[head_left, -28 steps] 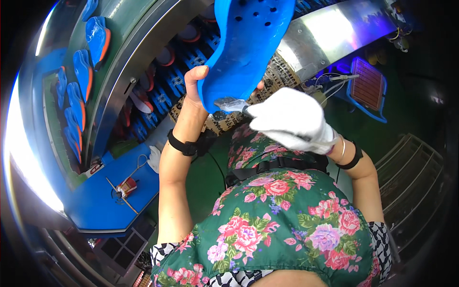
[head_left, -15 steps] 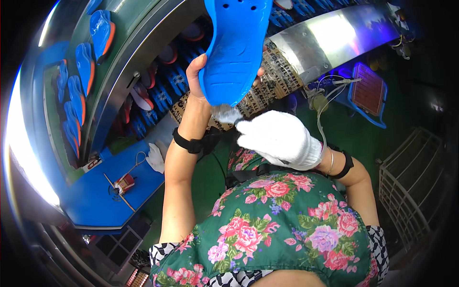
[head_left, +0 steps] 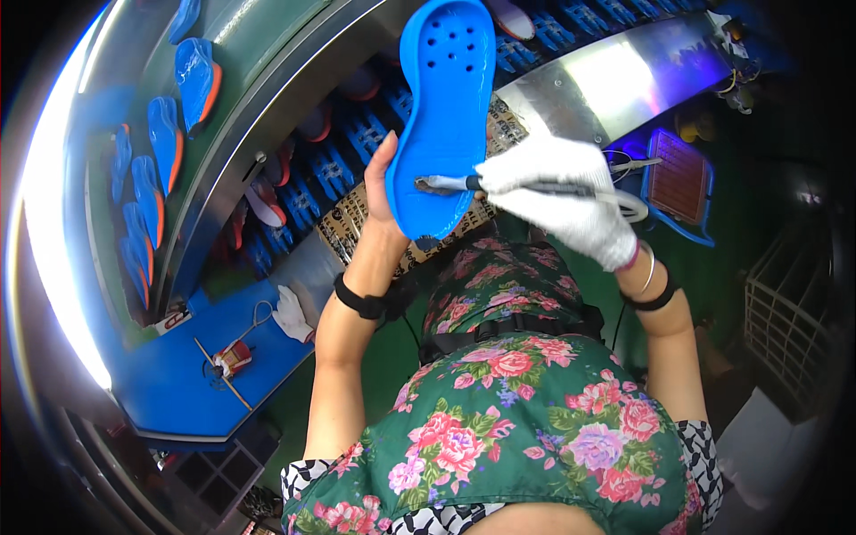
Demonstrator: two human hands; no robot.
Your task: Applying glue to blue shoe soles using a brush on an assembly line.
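A blue shoe sole (head_left: 443, 125) with several holes in its toe end is held up in front of me, toe end farthest away. My bare left hand (head_left: 382, 183) grips it from beneath, the thumb along its left edge and the other fingers mostly hidden. In a white knit glove, my right hand (head_left: 566, 192) holds a brush (head_left: 459, 184) with a dark handle. The bristles touch the heel area of the sole, whose surface looks wet and shiny. A dark patch shows at the heel's near end.
Blue soles with orange edges (head_left: 196, 85) lie on a green belt (head_left: 250, 45) at left. A blue table (head_left: 178, 383) carries a red cup (head_left: 234, 357) and a white glove (head_left: 290, 314). A wire basket (head_left: 785, 330) and a blue-framed seat (head_left: 682, 183) stand at right.
The sole has come nearer, so its whole toe end shows. My right hand has moved up and right, and the brush has gone from the heel's near end onto the heel's inner surface.
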